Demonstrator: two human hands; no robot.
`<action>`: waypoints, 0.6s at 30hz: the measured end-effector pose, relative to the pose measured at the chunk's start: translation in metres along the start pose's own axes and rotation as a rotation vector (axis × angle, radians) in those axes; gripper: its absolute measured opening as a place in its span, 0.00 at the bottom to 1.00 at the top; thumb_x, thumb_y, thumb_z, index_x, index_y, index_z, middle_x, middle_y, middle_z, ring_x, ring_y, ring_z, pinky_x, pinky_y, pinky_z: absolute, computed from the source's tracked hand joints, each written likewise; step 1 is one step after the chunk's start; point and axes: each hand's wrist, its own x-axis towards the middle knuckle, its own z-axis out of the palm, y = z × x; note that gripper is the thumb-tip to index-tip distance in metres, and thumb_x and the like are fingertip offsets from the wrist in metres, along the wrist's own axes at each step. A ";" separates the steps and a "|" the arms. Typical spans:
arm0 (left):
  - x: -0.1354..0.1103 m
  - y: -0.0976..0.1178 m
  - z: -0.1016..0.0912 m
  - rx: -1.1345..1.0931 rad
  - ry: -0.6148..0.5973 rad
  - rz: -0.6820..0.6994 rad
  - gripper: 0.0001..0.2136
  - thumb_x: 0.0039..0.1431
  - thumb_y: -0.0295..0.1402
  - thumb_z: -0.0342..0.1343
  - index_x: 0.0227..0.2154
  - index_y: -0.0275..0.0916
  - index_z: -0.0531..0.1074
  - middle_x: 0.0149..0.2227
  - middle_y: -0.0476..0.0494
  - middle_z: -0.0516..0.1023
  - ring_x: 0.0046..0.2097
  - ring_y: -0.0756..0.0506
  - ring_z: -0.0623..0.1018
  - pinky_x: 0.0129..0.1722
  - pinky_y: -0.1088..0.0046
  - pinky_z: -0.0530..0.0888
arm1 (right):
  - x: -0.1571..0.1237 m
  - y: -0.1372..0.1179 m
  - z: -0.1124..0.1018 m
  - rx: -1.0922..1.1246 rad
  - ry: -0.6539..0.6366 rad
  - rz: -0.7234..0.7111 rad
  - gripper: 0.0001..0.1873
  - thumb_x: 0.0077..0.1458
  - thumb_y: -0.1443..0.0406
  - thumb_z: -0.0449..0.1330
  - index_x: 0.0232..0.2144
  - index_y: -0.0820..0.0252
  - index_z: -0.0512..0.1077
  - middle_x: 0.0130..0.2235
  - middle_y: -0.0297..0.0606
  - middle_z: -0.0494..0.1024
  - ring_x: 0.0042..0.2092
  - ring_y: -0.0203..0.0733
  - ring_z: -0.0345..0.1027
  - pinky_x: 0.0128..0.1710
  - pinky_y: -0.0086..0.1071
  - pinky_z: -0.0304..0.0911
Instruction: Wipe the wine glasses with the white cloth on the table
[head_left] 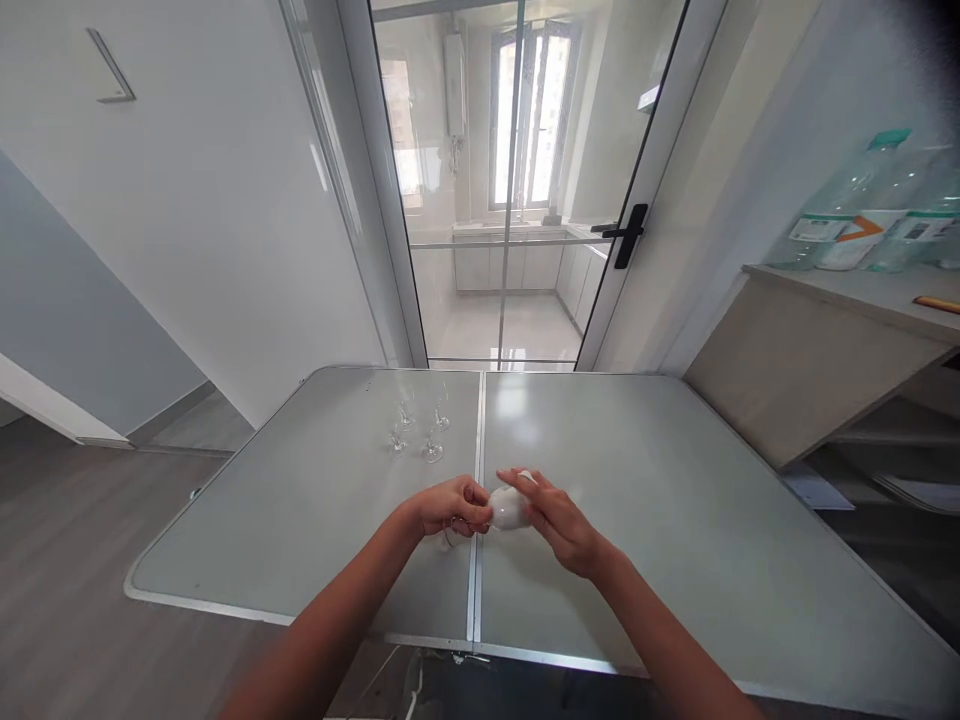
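My left hand [454,507] is closed around the stem of a small wine glass, tipped on its side above the table's middle seam. The clear foot [450,538] of this glass shows just below my left fingers. A white cloth or tissue [510,508] fills or covers the bowl; which of the two I cannot tell. My right hand [559,515] grips this white cloth at the bowl's mouth, with its fingers reaching over the top. Several clear stemmed glasses [432,450] stand upright in a group farther back on the left half.
The grey folding table [637,480] has a metal seam down its middle. Behind it is a glass door [517,250] with a black handle [630,236]. Large plastic bottles [855,220] stand on a wooden shelf [840,285] at the right.
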 end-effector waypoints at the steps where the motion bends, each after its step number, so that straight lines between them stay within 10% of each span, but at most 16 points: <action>1: 0.002 -0.002 0.005 0.095 0.093 0.037 0.21 0.56 0.51 0.60 0.26 0.34 0.72 0.21 0.53 0.60 0.21 0.54 0.57 0.22 0.75 0.55 | 0.002 0.001 0.001 0.040 0.061 0.067 0.26 0.70 0.53 0.46 0.65 0.48 0.65 0.44 0.38 0.77 0.47 0.48 0.67 0.55 0.44 0.61; 5: 0.010 -0.017 0.036 0.818 0.597 0.191 0.13 0.62 0.40 0.59 0.44 0.37 0.78 0.26 0.47 0.73 0.28 0.47 0.72 0.30 0.72 0.65 | 0.010 0.008 0.004 0.289 0.361 0.550 0.24 0.64 0.52 0.52 0.57 0.52 0.73 0.41 0.38 0.75 0.40 0.44 0.66 0.39 0.35 0.63; 9: 0.011 -0.026 0.053 1.031 0.711 0.250 0.16 0.64 0.33 0.57 0.53 0.35 0.74 0.31 0.42 0.77 0.31 0.44 0.74 0.34 0.69 0.67 | 0.015 0.009 0.007 0.483 0.416 0.731 0.23 0.58 0.52 0.56 0.50 0.55 0.75 0.32 0.34 0.70 0.32 0.40 0.61 0.29 0.30 0.55; 12: 0.004 -0.018 0.048 0.557 0.561 0.156 0.13 0.61 0.42 0.59 0.39 0.36 0.77 0.24 0.50 0.69 0.26 0.49 0.66 0.29 0.73 0.62 | 0.015 -0.002 0.010 0.386 0.457 0.586 0.21 0.60 0.50 0.55 0.48 0.54 0.75 0.31 0.32 0.67 0.32 0.39 0.59 0.30 0.29 0.55; 18: -0.012 -0.001 0.021 -0.432 -0.166 -0.141 0.24 0.53 0.56 0.61 0.26 0.36 0.68 0.21 0.59 0.51 0.20 0.57 0.44 0.23 0.76 0.50 | 0.002 -0.019 -0.002 0.166 0.141 0.071 0.22 0.68 0.52 0.48 0.53 0.51 0.74 0.30 0.34 0.73 0.32 0.42 0.62 0.40 0.37 0.62</action>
